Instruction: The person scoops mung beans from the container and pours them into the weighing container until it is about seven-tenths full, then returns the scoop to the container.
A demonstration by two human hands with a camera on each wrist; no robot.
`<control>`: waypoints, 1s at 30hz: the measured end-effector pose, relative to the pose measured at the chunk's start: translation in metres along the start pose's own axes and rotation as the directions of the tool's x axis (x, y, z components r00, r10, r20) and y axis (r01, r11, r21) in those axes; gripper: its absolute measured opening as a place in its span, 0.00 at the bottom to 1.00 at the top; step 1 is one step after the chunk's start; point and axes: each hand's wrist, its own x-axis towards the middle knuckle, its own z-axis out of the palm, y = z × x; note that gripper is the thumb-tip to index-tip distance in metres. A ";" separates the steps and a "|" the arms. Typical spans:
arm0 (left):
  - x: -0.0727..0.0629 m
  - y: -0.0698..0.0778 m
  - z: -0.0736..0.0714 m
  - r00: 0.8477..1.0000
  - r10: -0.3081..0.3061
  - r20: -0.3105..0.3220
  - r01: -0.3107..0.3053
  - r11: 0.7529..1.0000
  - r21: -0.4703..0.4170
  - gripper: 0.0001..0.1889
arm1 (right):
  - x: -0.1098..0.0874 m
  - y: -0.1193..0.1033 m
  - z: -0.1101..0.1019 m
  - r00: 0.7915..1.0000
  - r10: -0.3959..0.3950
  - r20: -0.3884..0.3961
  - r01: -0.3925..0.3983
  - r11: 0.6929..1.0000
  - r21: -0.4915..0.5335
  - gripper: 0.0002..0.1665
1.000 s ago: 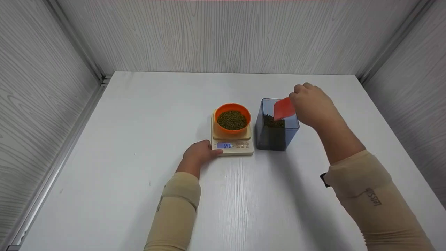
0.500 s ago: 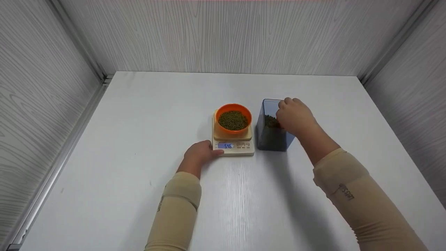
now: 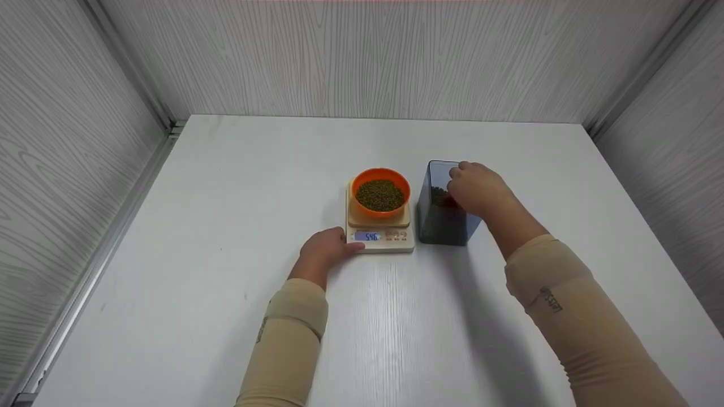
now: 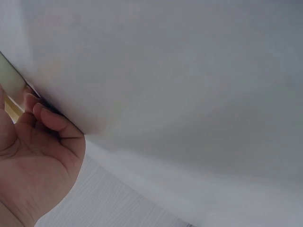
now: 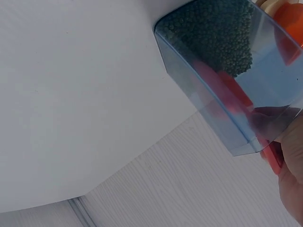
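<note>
A beige digital kitchen scale (image 3: 393, 246) bears an orange bowl (image 3: 378, 214) of small green beans (image 3: 380, 195). My left hand (image 3: 324, 249) grips the scale's front left corner, its thumb on top beside the lit display; in the left wrist view the fingers (image 4: 54, 120) curl at the edge. To the right of the scale stands a tall clear bluish container (image 3: 444, 226), partly filled with green beans (image 5: 213, 38). My right hand (image 3: 479, 189) reaches into its mouth, holding a red scoop (image 5: 234, 92) by the handle. The scoop's head is down at the beans, mostly hidden in the head view.
The scale and container stand close together in the middle of a white tabletop (image 3: 254, 169). Grey wood-grain panels (image 3: 367, 62) rise behind it and at both sides. A metal rail (image 3: 107, 254) runs along the left edge.
My right hand has moved left and down, taking the scoop from above the container's rim to inside it. The left hand, scale and bowl have stayed in place.
</note>
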 end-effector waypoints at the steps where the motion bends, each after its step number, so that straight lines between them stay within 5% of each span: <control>1: 0.000 0.000 0.000 1.000 0.001 -0.001 -0.001 1.000 0.006 0.24 | 0.001 0.001 0.001 1.000 -0.002 0.005 0.002 1.000 0.013 0.08; 17: -0.001 0.000 0.000 1.000 0.002 0.001 -0.002 1.000 -0.012 0.24 | 0.005 0.010 0.009 0.992 0.086 0.095 -0.106 0.969 0.225 0.13; 30: 0.001 -0.002 0.001 1.000 0.017 -0.006 -0.017 1.000 0.020 0.24 | -0.003 0.015 0.009 0.993 0.067 0.093 -0.102 0.888 0.448 0.10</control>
